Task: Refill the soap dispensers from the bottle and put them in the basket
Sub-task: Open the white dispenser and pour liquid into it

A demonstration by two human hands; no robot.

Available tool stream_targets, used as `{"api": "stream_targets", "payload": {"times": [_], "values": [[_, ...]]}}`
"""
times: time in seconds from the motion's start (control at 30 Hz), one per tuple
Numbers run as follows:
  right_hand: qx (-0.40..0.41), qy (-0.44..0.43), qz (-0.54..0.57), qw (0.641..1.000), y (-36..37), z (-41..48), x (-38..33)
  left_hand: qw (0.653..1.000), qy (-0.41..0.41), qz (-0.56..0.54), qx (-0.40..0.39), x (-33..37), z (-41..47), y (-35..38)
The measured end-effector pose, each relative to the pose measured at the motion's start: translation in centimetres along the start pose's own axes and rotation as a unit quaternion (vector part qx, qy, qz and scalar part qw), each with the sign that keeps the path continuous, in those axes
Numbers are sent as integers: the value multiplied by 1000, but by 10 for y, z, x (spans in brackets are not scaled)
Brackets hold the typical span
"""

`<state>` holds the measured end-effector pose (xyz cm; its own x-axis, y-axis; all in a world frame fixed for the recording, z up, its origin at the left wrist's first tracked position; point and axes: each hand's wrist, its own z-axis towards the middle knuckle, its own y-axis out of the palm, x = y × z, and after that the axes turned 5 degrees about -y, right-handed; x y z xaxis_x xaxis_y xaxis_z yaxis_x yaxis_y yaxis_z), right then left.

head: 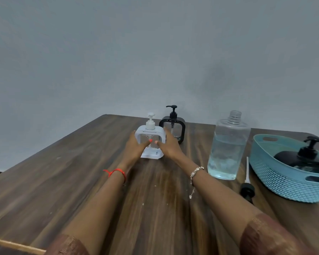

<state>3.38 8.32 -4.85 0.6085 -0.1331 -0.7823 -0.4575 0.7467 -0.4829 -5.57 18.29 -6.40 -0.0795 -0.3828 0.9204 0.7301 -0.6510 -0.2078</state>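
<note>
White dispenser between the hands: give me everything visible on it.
The white dispenser is a squarish, rounded-corner frame in white plastic around a clear window, with a white pump head screwed on top, nozzle pointing roughly toward the camera. It stands upright on the wooden table, in front and left of the black dispenser. The left hand and right hand grip its sides, thumbs across the window. Its fill level cannot be read.

A dark brown wood-grain table runs back to a plain grey-blue wall, with a pale wooden strip crossing the near left corner and small whitish specks scattered on the tabletop.
</note>
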Motion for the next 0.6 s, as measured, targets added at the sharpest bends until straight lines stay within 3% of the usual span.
{"api": "stream_targets", "payload": {"times": [0.3,0.47,0.6], "values": [[10,10,78,997,-50,-25,-36,997,-33,-73,1,41,-13,-4],[-54,35,33,997,-89,-55,-56,989,-32,-119,-81,64,-31,1],[-33,-11,-7,999,-112,-74,-73,986,-56,-131,-82,70,-53,13]]}}
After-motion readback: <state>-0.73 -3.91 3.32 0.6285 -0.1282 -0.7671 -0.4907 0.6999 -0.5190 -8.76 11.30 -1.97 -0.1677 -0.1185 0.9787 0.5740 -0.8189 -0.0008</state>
